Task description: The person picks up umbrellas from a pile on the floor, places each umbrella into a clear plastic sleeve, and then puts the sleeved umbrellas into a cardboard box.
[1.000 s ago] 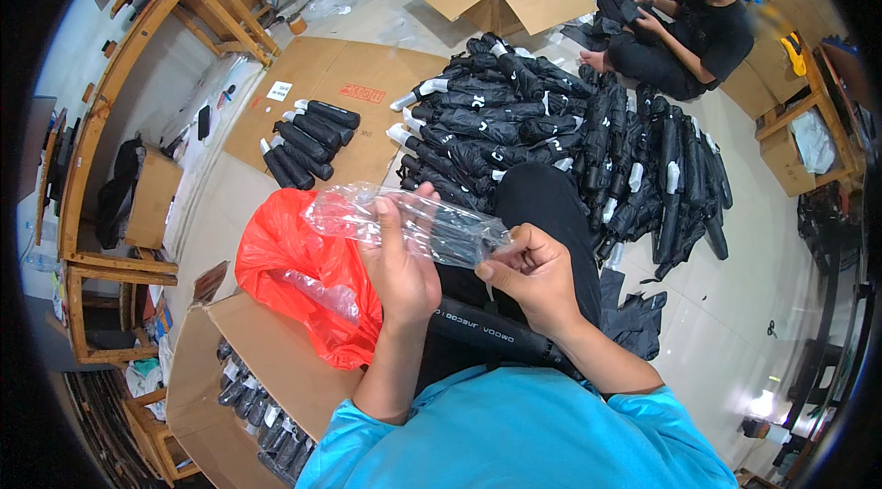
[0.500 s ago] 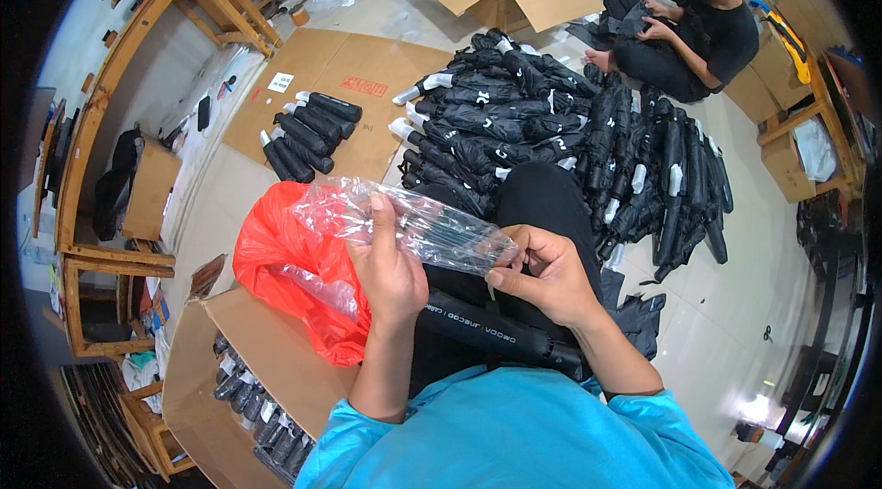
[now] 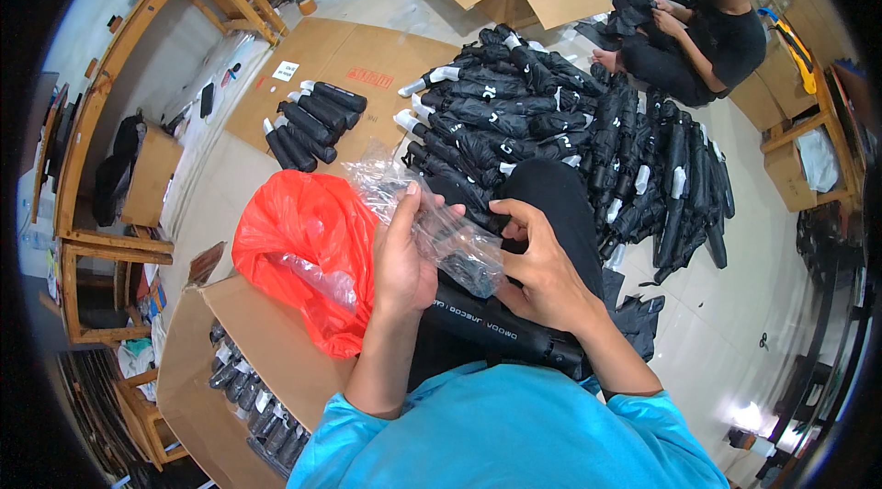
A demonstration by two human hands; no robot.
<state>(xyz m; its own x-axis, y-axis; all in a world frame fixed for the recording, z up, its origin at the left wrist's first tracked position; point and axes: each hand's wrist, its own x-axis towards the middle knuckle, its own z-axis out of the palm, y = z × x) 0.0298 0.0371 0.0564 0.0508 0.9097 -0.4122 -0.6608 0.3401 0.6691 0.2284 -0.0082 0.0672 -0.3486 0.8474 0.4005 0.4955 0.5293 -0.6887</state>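
Observation:
A long clear plastic bag (image 3: 448, 236) is between my hands, above my lap. My left hand (image 3: 404, 259) grips its middle, with the thumb on top and the fingers beneath. At the bag's right end is my right hand (image 3: 551, 278), its thumb and bent fingers around the loose edge; the plastic partly hides the exact hold. Just below, a black folded umbrella (image 3: 491, 325) with pale lettering on its cover lies across my lap. No umbrella shows inside the bag.
A red plastic bag (image 3: 299, 236) and an open carton (image 3: 276, 333) of wrapped umbrellas are at my left. Ahead, several umbrellas (image 3: 312, 117) lie on flat cardboard (image 3: 377, 57), beside a large umbrella pile (image 3: 514, 108). A person (image 3: 712, 39) sits far right, near another open box (image 3: 560, 0).
The clear bag has gone from stretched out to slacker and more tilted, its right end lower. My left hand has shifted slightly right; my right hand's fingers have spread around the bag's end.

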